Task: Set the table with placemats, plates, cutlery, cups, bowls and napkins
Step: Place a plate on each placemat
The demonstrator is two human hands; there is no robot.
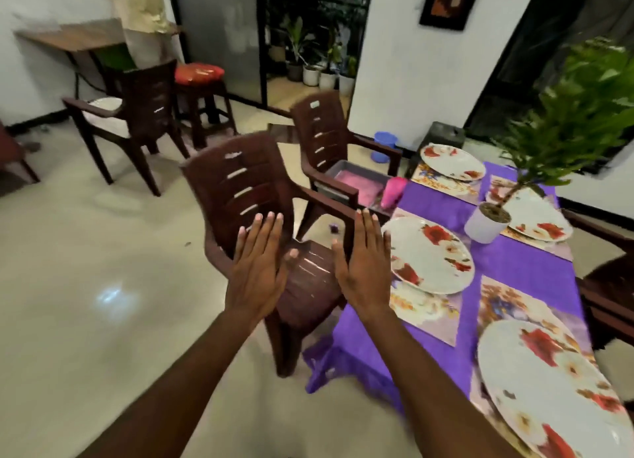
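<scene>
Two hands, the left hand (257, 268) and the right hand (365, 268), hover flat with fingers straight, empty, over a brown chair (260, 196). Beside them, four floral plates (430, 255) sit on placemats (427, 311) across the purple tablecloth (525, 268), around a potted plant (487, 222).

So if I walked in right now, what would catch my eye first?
Probably the bright purple tablecloth at right, with red-flowered plates on floral placemats and a potted plant in the middle. Next, the person's left hand and right hand, held out flat and holding nothing, in front of a brown plastic chair.
</scene>
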